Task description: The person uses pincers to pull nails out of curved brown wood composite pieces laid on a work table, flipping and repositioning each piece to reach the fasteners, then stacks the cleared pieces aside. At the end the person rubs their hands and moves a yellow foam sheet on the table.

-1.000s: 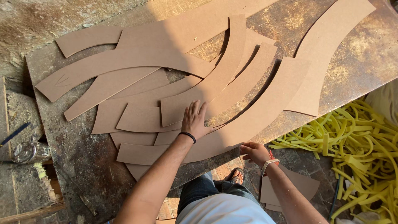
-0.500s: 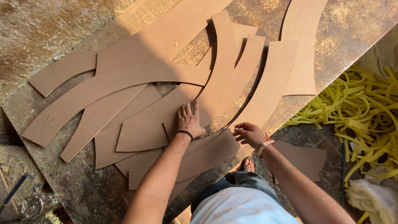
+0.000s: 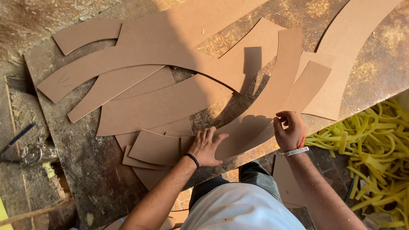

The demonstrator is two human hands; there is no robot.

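2 hands work at the near edge of a stained metal table (image 3: 375, 72) strewn with curved brown board cutouts. The left hand (image 3: 206, 147) lies flat and released, palm down on a stack of small board pieces (image 3: 155, 149). The right hand (image 3: 290, 131) curls its fingers around the near end of a long curved strip (image 3: 279, 89), pinching it. The strip's long axis runs up and away from that hand, overlapping other cutouts. Bare tabletop shows to the right; a heap of yellow strips (image 3: 375, 149) lies below the table's edge.
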